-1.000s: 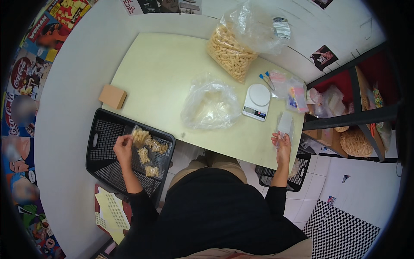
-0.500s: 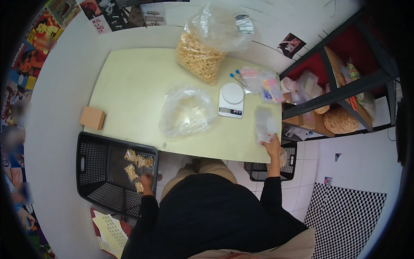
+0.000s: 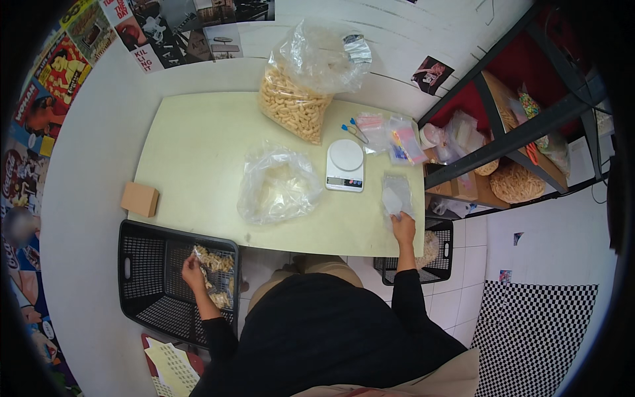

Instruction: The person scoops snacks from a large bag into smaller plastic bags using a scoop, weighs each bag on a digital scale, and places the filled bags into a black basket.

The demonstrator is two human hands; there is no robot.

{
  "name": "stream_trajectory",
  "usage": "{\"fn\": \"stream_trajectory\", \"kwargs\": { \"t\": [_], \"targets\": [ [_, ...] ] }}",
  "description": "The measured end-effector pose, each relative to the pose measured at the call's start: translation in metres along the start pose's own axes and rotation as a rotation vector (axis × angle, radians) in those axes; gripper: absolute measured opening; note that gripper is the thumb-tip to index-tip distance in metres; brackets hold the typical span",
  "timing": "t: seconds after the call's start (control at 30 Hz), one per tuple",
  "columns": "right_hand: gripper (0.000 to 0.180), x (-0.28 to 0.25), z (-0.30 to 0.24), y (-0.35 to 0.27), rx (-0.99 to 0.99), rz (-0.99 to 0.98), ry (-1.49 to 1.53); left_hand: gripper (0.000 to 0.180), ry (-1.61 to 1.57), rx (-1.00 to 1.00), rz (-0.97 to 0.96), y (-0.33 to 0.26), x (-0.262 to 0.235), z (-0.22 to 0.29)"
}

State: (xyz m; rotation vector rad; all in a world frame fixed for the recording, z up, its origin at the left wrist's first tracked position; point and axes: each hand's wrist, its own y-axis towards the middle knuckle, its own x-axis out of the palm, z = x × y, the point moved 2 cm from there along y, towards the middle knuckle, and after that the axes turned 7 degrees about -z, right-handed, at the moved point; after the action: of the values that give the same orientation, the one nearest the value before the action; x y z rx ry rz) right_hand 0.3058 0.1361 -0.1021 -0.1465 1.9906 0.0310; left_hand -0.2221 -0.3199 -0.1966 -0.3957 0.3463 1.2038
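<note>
My left hand [image 3: 192, 270] reaches into the black plastic crate [image 3: 124, 276] at the left. Its fingers are pinched at the edge of a small clear packet of puffed snacks [image 3: 217, 260], one of several lying in the crate. At the table's right edge, my right hand [image 3: 404, 228] is closed on the near end of a clear plastic bag [image 3: 396, 198], which lies on a stack of flat bags [image 3: 401, 181]. A white kitchen scale [image 3: 345, 165] stands left of that stack, with nothing on its round plate.
On the pale table [image 3: 192, 145] are an open clear bag [image 3: 279, 185], a large sack of puffed snacks [image 3: 293, 102], blue-tipped tweezers [image 3: 356, 130], packs of bags [image 3: 405, 140] and a brown box [image 3: 139, 199]. A shelf [image 3: 503, 155] stands right; a smaller black crate [image 3: 436, 263] sits below.
My left hand has moved away from me and leftward within the crate, to the far packet. My right hand has shifted slightly left, still at the bags. The whole view has tilted a little.
</note>
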Motion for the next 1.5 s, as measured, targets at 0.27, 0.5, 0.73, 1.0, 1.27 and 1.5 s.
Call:
{"fn": "stream_trajectory", "kwargs": {
  "t": [0.27,0.5,0.73,1.0,1.27,1.5],
  "targets": [
    [0.031,-0.024,-0.016,0.014,0.146,-0.091,0.388,0.018,-0.075,0.294,-0.156,-0.006,0.057,0.200],
    [0.023,-0.031,-0.136,-0.019,-0.045,-0.288,0.997,0.020,-0.234,0.417,-0.983,-0.120,0.218,0.330],
    [0.029,-0.045,-0.211,-0.054,-0.028,-0.534,1.099,0.025,-0.431,0.200,-1.088,-0.125,0.259,0.333],
    [0.031,-0.020,-0.203,-0.040,-0.118,-0.614,1.022,0.019,-0.507,-0.007,-1.139,-0.118,0.253,0.341],
    [0.042,-0.018,-0.213,-0.034,-0.332,-0.390,0.894,0.015,-0.496,-0.039,-1.110,-0.111,0.263,0.335],
    [0.035,-0.032,-0.223,-0.028,-0.247,-0.505,0.705,0.010,-0.419,-0.019,-1.083,-0.098,0.271,0.336]
  ]
}}
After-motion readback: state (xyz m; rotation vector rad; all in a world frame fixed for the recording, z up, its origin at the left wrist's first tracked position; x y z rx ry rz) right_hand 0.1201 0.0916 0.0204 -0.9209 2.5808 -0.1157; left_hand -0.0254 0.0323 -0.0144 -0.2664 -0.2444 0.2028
